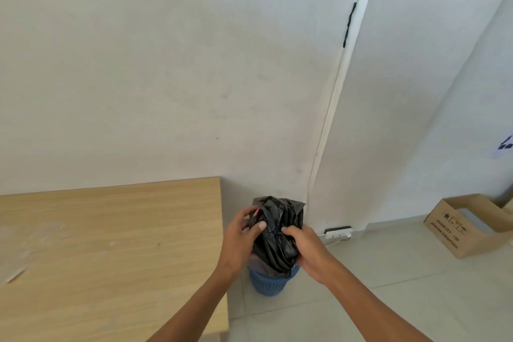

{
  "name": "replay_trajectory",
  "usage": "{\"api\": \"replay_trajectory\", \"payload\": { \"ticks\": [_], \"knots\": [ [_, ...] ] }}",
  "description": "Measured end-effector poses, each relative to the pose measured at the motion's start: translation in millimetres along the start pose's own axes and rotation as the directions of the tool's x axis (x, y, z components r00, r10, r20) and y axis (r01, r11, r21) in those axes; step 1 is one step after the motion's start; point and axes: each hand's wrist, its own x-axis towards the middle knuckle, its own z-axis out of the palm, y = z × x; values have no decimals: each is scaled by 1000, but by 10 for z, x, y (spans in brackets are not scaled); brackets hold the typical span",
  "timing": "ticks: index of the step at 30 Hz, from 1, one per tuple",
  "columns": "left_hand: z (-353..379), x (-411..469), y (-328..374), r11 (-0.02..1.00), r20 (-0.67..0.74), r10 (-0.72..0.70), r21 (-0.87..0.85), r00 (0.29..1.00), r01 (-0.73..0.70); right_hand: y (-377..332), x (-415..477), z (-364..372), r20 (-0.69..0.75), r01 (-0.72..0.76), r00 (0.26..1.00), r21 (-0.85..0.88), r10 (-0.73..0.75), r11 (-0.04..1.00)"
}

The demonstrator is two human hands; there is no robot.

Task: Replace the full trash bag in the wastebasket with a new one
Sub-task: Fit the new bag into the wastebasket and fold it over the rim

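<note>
The left grip [241, 233] and right grip [308, 250], equally near, clench the bag [277, 216] at its gathered neck from either side, the bag standing upright with its foot in the basket [268, 284] directly below, so the lift likely goes straight up.

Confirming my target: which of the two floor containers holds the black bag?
The blue wastebasket; the black bag rises from it, gripped by the left hand and right hand. The cardboard box stands apart at right.
</note>
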Motion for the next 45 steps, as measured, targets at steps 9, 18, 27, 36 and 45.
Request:
{"api": "replay_trajectory", "payload": {
  "ticks": [9,18,27,36,45],
  "knots": [
    [544,636,-89,997,-41,-72,32,997,73,-106,631,-643,-130,17,991,-202,-44,979],
    [775,1744,-262,985,-56,-116,118,992,122,-406,1564,-770,-119,161,955,-559,-272,813],
    [846,2785,-307,910,9,-31,413,999,25,-810,2639,-954,54,249,924,-835,-378,491],
    [664,3316,-319,784,-97,-7,617,995,66,-1063,3044,-1234,39,264,902,-837,-429,479],
    [720,3418,-305,805,-98,-36,587,994,87,-984,3211,-1399,193,251,966,-854,-170,456]
  ]
}}
